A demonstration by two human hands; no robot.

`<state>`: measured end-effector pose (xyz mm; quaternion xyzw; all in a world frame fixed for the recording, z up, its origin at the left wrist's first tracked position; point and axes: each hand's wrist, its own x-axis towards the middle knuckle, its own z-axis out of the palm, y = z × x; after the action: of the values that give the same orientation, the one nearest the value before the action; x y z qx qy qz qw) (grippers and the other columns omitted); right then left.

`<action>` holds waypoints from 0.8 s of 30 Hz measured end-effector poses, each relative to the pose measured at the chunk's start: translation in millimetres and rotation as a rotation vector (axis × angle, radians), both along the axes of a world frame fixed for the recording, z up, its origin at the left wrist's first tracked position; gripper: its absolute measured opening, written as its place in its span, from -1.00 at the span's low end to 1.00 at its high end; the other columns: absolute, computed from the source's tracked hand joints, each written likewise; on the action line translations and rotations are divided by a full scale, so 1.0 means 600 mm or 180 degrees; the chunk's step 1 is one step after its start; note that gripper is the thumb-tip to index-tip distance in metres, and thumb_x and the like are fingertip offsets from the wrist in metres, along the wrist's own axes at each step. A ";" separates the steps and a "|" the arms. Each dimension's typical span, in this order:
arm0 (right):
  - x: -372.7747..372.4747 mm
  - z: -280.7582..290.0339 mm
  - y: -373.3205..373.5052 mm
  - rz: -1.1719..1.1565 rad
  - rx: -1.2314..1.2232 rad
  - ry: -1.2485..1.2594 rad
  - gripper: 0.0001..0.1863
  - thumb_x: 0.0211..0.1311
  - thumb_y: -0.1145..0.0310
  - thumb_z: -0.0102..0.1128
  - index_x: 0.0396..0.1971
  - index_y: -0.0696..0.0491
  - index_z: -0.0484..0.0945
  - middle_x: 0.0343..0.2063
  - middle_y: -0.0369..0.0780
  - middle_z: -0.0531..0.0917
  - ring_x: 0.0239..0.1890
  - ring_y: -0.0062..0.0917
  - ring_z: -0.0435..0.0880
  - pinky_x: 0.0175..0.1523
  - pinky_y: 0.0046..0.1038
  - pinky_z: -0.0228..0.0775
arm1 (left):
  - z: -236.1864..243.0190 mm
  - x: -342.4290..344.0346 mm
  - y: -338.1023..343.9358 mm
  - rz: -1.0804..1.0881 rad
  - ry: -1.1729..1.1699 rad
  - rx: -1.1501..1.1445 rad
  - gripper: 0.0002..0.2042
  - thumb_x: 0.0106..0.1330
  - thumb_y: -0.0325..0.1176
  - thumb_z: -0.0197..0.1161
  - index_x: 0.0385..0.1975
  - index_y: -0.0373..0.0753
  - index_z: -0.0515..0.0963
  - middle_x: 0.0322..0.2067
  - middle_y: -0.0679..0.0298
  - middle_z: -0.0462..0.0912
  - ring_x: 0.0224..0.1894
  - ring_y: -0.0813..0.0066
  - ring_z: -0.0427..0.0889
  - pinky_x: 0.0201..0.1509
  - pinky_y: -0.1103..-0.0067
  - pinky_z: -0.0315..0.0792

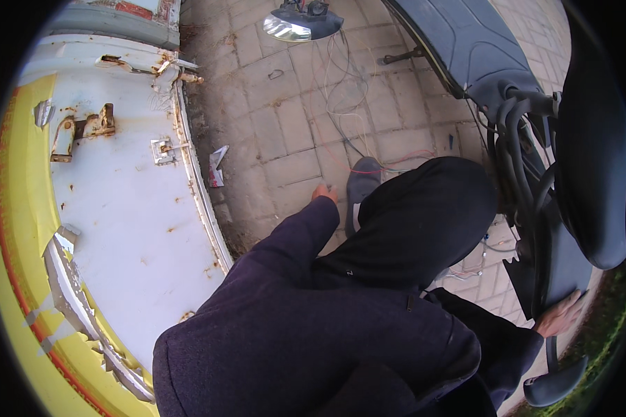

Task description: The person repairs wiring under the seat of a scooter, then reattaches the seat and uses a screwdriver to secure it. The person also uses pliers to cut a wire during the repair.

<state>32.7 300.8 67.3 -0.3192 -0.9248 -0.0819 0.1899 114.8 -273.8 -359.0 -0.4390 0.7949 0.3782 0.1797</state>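
Observation:
My left hand (325,193) is low over the paving beside my grey shoe (363,184). Its fingers look curled in, and whatever they may hold is too small to make out. On the right, my right hand (562,314) lies with fingers stretched out on a dark panel (567,278) of a scooter. The scooter's grey floor section (459,42) runs to the top, and black cables (518,132) show beside it. Thin loose wires (341,104) trail over the bricks from a headlamp unit (302,24) toward my shoe.
A rusty white metal panel (132,208) with peeling yellow edging fills the left side. A scrap of packaging (217,165) lies beside it on the brick paving (278,132). A dark, mirror-shaped part (556,383) juts out below my right hand, near green grass (608,347).

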 end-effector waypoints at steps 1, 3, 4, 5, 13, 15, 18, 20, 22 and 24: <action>-0.003 0.000 -0.003 0.0004 -0.0016 0.0058 -0.17 0.44 -0.33 -0.33 0.38 0.04 0.33 0.24 0.09 0.43 0.25 0.02 0.37 0.36 -0.05 0.13 | -0.018 -0.003 0.001 0.0064 0.0048 0.0054 -0.62 0.26 -0.13 0.32 -0.14 -0.36 0.63 -0.15 -0.07 0.71 0.01 -0.03 0.67 0.10 0.30 0.51; -0.007 0.000 -0.006 0.0098 0.0050 0.0114 -0.21 0.47 -0.28 -0.32 0.38 0.06 0.33 0.28 0.05 0.40 0.30 -0.02 0.35 0.38 -0.07 0.11 | -0.055 -0.019 -0.004 0.0573 -0.0140 0.0602 -0.54 0.29 -0.05 0.26 -0.01 -0.33 0.57 -0.04 -0.11 0.67 0.08 -0.06 0.63 0.15 0.27 0.49; -0.010 0.002 -0.007 0.0161 0.0058 0.0137 -0.23 0.48 -0.26 -0.31 0.38 0.06 0.33 0.30 0.04 0.40 0.31 -0.04 0.35 0.39 -0.08 0.10 | -0.068 -0.027 -0.008 0.0820 -0.0382 0.0979 -0.49 0.31 -0.01 0.23 0.06 -0.31 0.54 0.01 -0.13 0.64 0.11 -0.07 0.61 0.17 0.25 0.48; -0.010 0.003 -0.010 0.0253 0.0099 0.0191 -0.25 0.49 -0.24 -0.31 0.38 0.06 0.33 0.31 0.03 0.39 0.32 -0.06 0.34 0.40 -0.08 0.10 | -0.077 -0.037 -0.014 0.1645 0.0037 0.1547 -0.41 0.34 0.08 0.16 0.16 -0.30 0.46 0.07 -0.14 0.60 0.14 -0.07 0.59 0.18 0.20 0.47; -0.020 0.020 -0.052 0.0438 0.0050 0.0076 -0.30 0.51 -0.15 -0.38 0.33 0.08 0.37 0.34 -0.01 0.36 0.38 -0.13 0.27 0.40 -0.13 0.07 | -0.023 -0.204 -0.072 0.2874 0.1369 0.2280 0.20 0.10 0.49 0.20 0.44 -0.46 -0.03 0.31 -0.26 0.31 0.32 -0.13 0.39 0.33 0.12 0.34; -0.020 0.019 -0.053 0.0355 0.0061 0.0022 -0.27 0.50 -0.16 -0.42 0.38 0.07 0.31 0.39 0.00 0.29 0.40 -0.11 0.24 0.42 -0.14 0.02 | -0.018 -0.252 -0.098 0.2005 0.1052 0.1441 0.23 0.04 0.42 0.34 0.42 -0.54 -0.03 0.28 -0.30 0.33 0.30 -0.06 0.42 0.32 0.22 0.36; -0.015 0.013 -0.033 0.0411 0.0159 0.0077 -0.25 0.50 -0.16 -0.44 0.39 0.09 0.31 0.43 0.00 0.25 0.42 -0.11 0.21 0.45 -0.17 -0.04 | -0.022 -0.306 -0.109 0.1442 0.0679 0.0489 0.19 -0.04 0.32 0.48 0.33 -0.64 0.12 0.21 -0.35 0.41 0.22 0.00 0.51 0.26 0.33 0.40; -0.007 0.007 -0.010 0.0525 0.0256 0.0023 -0.29 0.50 -0.14 -0.33 0.34 0.10 0.37 0.36 -0.02 0.35 0.39 -0.13 0.27 0.42 -0.17 0.03 | -0.021 -0.338 -0.100 0.1362 0.0560 -0.0095 0.12 -0.11 0.27 0.55 0.21 -0.64 0.29 0.10 -0.34 0.50 0.10 0.00 0.59 0.19 0.33 0.44; 0.004 0.004 0.014 0.0558 0.0187 0.0063 -0.28 0.50 -0.13 -0.28 0.30 0.18 0.38 0.32 0.01 0.39 0.38 -0.13 0.28 0.40 -0.18 0.06 | -0.010 -0.365 -0.089 0.1354 0.0487 -0.0245 0.05 -0.18 0.25 0.59 0.12 -0.61 0.40 0.03 -0.32 0.57 0.03 -0.02 0.64 0.16 0.30 0.46; 0.014 0.003 0.032 0.0572 0.0198 -0.0039 -0.30 0.50 -0.10 -0.30 0.30 0.19 0.38 0.33 0.02 0.38 0.38 -0.12 0.27 0.40 -0.18 0.06 | 0.007 -0.385 -0.076 0.1579 0.0299 0.0175 -0.04 -0.08 0.09 0.58 0.14 -0.62 0.38 0.11 -0.33 0.50 0.21 -0.10 0.51 0.32 0.27 0.36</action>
<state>41.4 319.8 69.2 -0.2284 -0.9479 -0.0953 0.2006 -116.0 -319.2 -354.6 -0.5976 0.6598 0.4521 0.0561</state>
